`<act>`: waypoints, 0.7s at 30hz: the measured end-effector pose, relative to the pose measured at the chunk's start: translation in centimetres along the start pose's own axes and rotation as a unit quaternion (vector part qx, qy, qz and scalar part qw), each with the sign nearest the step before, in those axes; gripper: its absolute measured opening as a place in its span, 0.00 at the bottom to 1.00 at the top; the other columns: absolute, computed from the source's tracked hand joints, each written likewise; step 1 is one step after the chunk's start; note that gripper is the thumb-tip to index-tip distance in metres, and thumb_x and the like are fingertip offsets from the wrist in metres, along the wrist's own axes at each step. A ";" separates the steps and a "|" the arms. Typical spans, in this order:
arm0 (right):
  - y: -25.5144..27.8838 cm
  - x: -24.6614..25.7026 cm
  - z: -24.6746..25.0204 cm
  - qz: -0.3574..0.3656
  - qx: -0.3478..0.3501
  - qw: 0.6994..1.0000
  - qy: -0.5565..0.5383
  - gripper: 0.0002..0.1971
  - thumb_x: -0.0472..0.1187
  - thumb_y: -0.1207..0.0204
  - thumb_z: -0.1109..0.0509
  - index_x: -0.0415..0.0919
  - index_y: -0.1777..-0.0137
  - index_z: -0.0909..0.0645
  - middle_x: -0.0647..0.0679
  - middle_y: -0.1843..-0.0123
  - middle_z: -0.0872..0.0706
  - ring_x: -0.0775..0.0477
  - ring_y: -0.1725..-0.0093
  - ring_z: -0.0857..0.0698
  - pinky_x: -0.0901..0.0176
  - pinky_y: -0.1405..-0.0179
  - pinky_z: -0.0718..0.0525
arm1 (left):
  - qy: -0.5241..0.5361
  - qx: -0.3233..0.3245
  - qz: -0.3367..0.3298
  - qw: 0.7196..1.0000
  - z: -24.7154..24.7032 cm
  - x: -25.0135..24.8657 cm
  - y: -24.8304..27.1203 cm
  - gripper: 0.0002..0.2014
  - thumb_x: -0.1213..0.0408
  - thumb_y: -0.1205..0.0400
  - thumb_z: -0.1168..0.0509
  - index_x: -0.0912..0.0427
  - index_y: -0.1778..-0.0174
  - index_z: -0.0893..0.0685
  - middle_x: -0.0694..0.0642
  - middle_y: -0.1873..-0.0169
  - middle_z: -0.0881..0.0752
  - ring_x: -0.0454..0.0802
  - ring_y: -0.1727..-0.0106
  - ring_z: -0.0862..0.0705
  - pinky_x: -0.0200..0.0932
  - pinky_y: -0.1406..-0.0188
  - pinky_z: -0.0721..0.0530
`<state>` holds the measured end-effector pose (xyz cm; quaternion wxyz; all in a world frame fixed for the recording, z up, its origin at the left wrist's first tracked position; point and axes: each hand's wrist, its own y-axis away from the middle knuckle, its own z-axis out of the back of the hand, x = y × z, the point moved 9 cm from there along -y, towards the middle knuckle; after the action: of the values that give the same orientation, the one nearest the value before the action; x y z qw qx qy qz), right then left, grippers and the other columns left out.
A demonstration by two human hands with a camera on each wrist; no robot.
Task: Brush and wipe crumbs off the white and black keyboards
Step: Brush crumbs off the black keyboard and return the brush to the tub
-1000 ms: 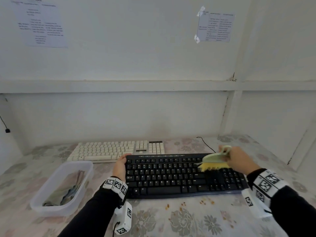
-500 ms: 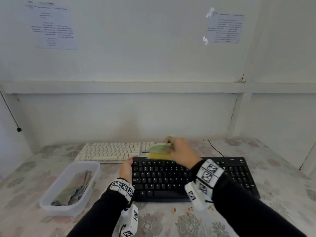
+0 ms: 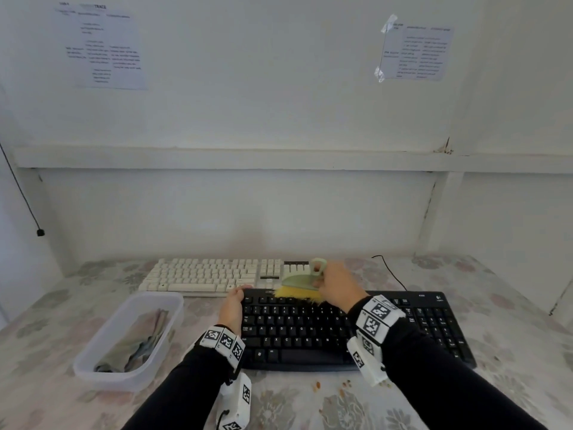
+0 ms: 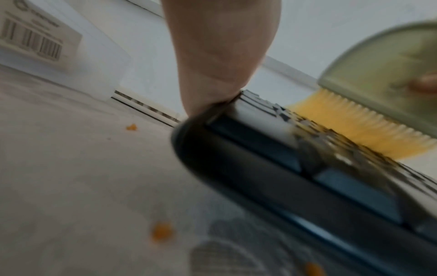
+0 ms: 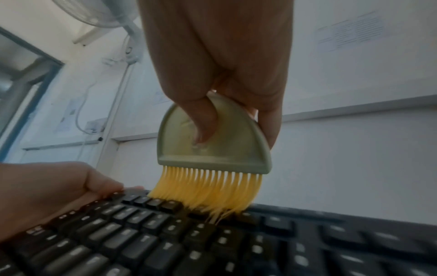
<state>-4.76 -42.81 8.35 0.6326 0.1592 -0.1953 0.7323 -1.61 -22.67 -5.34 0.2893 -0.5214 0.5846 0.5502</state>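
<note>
The right hand [image 3: 336, 285] is holding a small green brush [image 3: 302, 279], its grip clamped on the handle with the thumb pressing the flat back of the head, as the right wrist view shows. Just below that grip the yellow bristles [image 5: 208, 190] are bending against the top key row of the black keyboard [image 3: 325, 333]. To the left of the brush, the left hand [image 3: 233, 308] is gripping the far left corner of the black keyboard, thumb on the top edge; the rest of the fingers cannot be seen. Beyond both hands, the white keyboard [image 3: 214, 274] is lying on the worktop [image 3: 46, 395] just behind the black one. Nearer than the right wrist, orange crumbs [image 3: 331, 387] are lying on the floral cover in front of the black keyboard. Well left of the left hand, a clear plastic tub [image 3: 93, 364] is holding a grey cloth [image 3: 136, 342].
</note>
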 end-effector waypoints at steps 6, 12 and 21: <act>2.2 -7.2 4.3 -0.043 -0.020 0.997 0.060 0.09 0.30 0.20 0.39 0.38 0.45 0.20 0.49 0.58 0.21 0.58 0.66 0.23 0.77 0.76 0.28 | -0.024 -0.009 -0.007 1.000 0.2 0.0 0.2 0.16 0.69 0.14 0.53 0.58 0.52 0.19 0.63 0.55 0.17 0.58 0.56 0.19 0.56 0.47 0.19; 6.3 -16.7 10.1 -0.152 -0.080 0.977 0.125 0.15 0.27 0.23 0.39 0.45 0.66 0.29 0.53 0.72 0.26 0.51 0.71 0.25 0.72 0.76 0.36 | -0.077 -0.025 -0.007 0.997 0.8 -0.1 0.0 0.17 0.70 0.15 0.52 0.55 0.56 0.17 0.64 0.48 0.16 0.62 0.44 0.18 0.62 0.34 0.22; 9.2 -19.3 11.8 -0.227 -0.118 0.959 0.118 0.09 0.35 0.21 0.38 0.37 0.43 0.23 0.41 0.58 0.16 0.43 0.63 0.20 0.60 0.64 0.27 | -0.121 -0.013 0.030 0.992 0.8 0.4 -0.1 0.17 0.72 0.14 0.51 0.64 0.39 0.18 0.65 0.45 0.17 0.62 0.39 0.20 0.61 0.30 0.26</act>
<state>-11.11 -66.38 8.65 0.8154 0.0359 -0.1634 0.5542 -1.83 -22.03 -5.86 0.3349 -0.4369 0.5533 0.6251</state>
